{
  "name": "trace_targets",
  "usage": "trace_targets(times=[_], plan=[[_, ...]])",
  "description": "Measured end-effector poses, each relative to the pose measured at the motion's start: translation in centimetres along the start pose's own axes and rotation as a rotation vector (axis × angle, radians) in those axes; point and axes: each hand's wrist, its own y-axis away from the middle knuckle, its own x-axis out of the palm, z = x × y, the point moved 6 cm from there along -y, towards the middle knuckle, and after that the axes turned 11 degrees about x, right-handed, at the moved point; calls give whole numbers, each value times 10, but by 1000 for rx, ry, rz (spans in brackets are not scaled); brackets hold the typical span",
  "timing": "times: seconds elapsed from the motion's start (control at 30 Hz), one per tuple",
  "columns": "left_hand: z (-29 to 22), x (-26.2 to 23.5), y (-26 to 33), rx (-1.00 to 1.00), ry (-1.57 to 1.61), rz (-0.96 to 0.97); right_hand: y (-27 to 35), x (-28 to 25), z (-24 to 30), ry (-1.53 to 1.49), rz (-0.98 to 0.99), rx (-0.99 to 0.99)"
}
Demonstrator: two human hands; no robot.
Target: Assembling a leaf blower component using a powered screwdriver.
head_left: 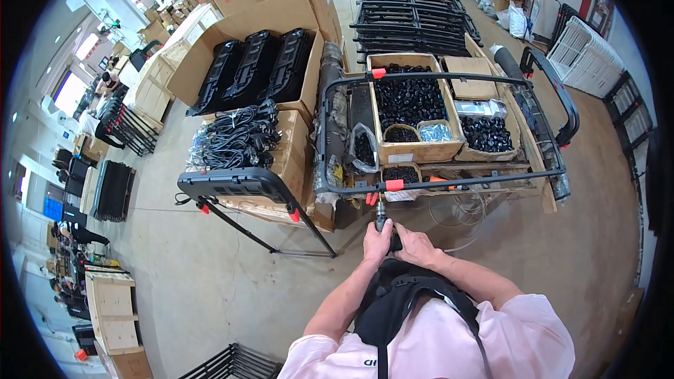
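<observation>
Low in front of me, my left hand and my right hand are both closed around a dark power screwdriver. Its bit points away from me, toward the front bar of a black tubular frame; whether the tip touches the bar I cannot tell. Red clips sit on this frame, which lies across the workbench. Red-handled pieces show beside the bit. Just beyond the bar stands a small box of dark small parts.
A large carton of black plastic parts and a tray of bright screws lie inside the frame. Bundled black cables and a black console on legs stand to the left. Stacked black frames are behind.
</observation>
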Motion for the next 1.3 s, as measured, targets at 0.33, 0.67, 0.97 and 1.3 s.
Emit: trace_targets(times=[0.33,0.67,0.97,1.3], plan=[[2,-1,-8,42,-56,-34,-2,-2,14,38,-31,-150],[7,1,3,13,-21,-2,8,7,7,9,8,-114],[16,3,12,39,35,-32,16,10,6,-2,-4,-146],[1,31,25,72,-11,25,36,0,-25,35,4,-1]])
